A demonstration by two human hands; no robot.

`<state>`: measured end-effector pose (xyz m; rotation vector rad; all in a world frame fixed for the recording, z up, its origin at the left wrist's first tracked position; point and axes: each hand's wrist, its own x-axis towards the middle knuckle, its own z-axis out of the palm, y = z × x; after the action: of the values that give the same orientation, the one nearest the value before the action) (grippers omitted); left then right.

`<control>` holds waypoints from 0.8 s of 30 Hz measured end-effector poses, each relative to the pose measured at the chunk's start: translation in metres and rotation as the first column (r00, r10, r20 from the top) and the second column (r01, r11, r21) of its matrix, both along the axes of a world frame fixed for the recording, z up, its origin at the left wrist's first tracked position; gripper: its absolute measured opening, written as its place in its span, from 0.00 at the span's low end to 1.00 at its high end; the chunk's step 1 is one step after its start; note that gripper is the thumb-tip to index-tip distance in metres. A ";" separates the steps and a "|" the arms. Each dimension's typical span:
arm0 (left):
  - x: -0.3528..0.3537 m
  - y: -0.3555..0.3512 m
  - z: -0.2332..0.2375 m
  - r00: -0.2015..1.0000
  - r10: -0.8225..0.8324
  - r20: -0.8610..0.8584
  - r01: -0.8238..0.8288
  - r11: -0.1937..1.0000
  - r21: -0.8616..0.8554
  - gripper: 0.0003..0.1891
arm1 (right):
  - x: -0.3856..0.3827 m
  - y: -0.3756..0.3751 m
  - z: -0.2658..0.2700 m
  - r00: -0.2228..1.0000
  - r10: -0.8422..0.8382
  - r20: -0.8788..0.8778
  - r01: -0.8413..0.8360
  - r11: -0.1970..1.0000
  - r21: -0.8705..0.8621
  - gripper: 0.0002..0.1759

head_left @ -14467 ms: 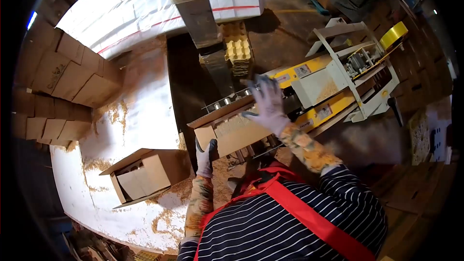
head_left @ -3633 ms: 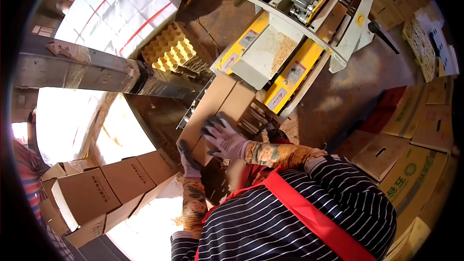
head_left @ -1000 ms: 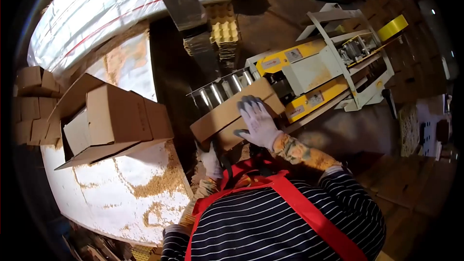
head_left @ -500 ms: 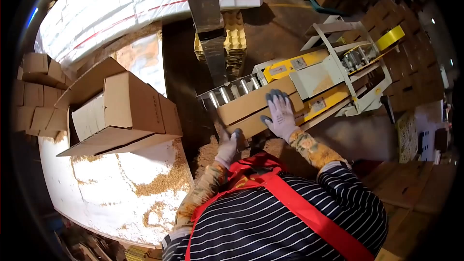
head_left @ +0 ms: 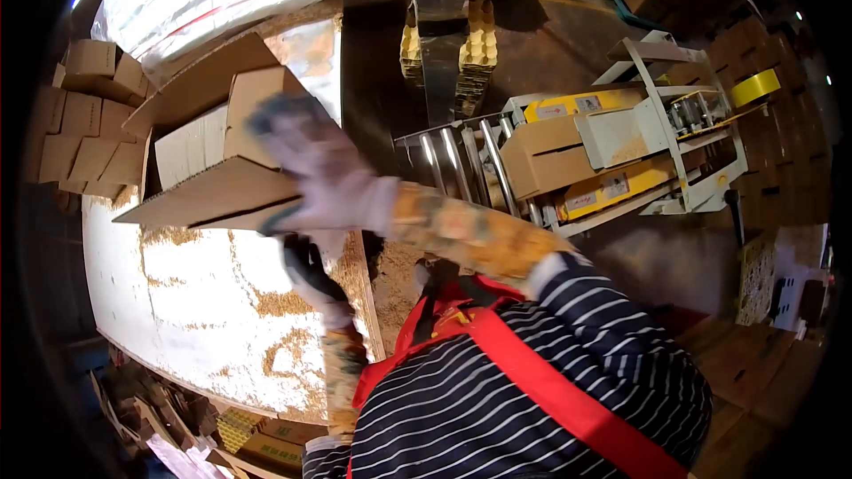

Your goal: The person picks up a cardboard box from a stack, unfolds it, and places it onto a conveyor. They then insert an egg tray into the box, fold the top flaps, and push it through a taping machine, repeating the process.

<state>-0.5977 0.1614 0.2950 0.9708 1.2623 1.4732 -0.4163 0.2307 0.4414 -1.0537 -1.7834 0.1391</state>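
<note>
An open cardboard box (head_left: pixel 253 124) stands tilted on the bright tabletop, its flaps spread and a pale inner piece showing. My right hand (head_left: pixel 333 173), in a white glove with grey fingertips, reaches across to the box's near side. Its fingers and thumb are apart, blurred by motion, and overlap the cardboard. Below the lower flap is my left hand (head_left: pixel 315 275), gloved too, with its fingers stretched toward the box and partly in shadow. A closed carton (head_left: pixel 537 160) lies on the roller conveyor, partly inside the taping machine (head_left: pixel 621 129).
Bare metal rollers (head_left: pixel 457 160) run left of the carton. Sawdust-like bits lie over the white table (head_left: pixel 195 310). Brown cartons (head_left: pixel 89 124) are stacked at the left. A dark post (head_left: pixel 439 35) rises between table and conveyor, beside stacked egg trays (head_left: pixel 479 49). Yellow tape (head_left: pixel 756 87) sits on the machine.
Both hands have left the carton on the conveyor and swung left to the open box. That carton has moved right, farther into the machine. The view has shifted too.
</note>
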 end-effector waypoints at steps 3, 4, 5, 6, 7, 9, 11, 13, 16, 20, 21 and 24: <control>-0.017 0.041 0.038 0.926 0.038 0.375 0.020 0.988 -0.151 0.42 | -0.030 0.027 -0.002 0.994 -0.102 -0.049 0.106 0.991 0.082 0.31; -0.015 0.054 0.049 0.916 -0.025 0.401 0.086 0.987 -0.133 0.45 | -0.021 0.021 0.011 0.997 -0.064 -0.048 0.064 0.998 0.016 0.25; -0.015 0.065 0.052 0.894 0.002 0.448 0.081 0.983 -0.165 0.45 | -0.019 0.034 0.001 0.992 0.029 -0.121 -0.022 0.998 0.056 0.18; -0.013 0.075 0.055 0.868 0.024 0.495 0.084 0.977 -0.195 0.45 | -0.002 0.022 0.017 0.998 0.044 -0.045 -0.040 0.997 0.073 0.16; 0.002 0.072 0.073 0.889 0.084 0.449 -0.007 0.985 -0.170 0.39 | -0.003 0.034 0.009 0.963 0.040 -0.265 0.026 0.970 0.242 0.08; -0.015 0.086 0.042 0.965 0.080 0.249 -0.101 0.992 0.073 0.36 | 0.037 0.013 0.033 0.952 0.047 -0.304 0.128 0.838 0.531 0.26; -0.013 0.078 0.065 0.968 0.235 0.088 -0.250 0.873 0.419 0.31 | 0.096 -0.036 0.060 0.853 0.091 -0.513 -0.006 0.986 0.165 0.25; 0.025 0.056 0.140 0.994 0.100 0.051 -0.107 0.709 0.697 0.31 | 0.167 -0.079 0.089 0.827 0.278 -0.489 -0.190 0.956 0.223 0.12; 0.086 0.057 0.172 0.977 -0.212 -0.004 0.169 0.770 0.615 0.42 | 0.220 -0.126 0.071 0.922 -0.024 -0.387 0.065 0.994 0.092 0.11; 0.102 0.109 0.060 0.816 -0.575 0.067 0.565 0.816 0.124 0.33 | 0.219 -0.148 0.004 0.773 -0.294 -0.563 0.099 0.931 -0.350 0.10; 0.105 0.092 0.037 0.822 -0.561 0.097 0.557 0.828 0.069 0.29 | 0.233 -0.147 -0.029 0.801 -0.272 -0.533 0.034 0.910 -0.414 0.09; 0.068 0.052 -0.082 0.678 -0.713 -0.180 0.641 0.693 -0.329 0.23 | 0.263 -0.161 -0.149 0.914 -0.337 -0.226 0.077 0.691 -0.719 0.09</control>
<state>-0.5300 0.2133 0.2133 1.3434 1.0607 0.5763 -0.1536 0.0699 0.2927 -1.6497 -1.2700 0.8683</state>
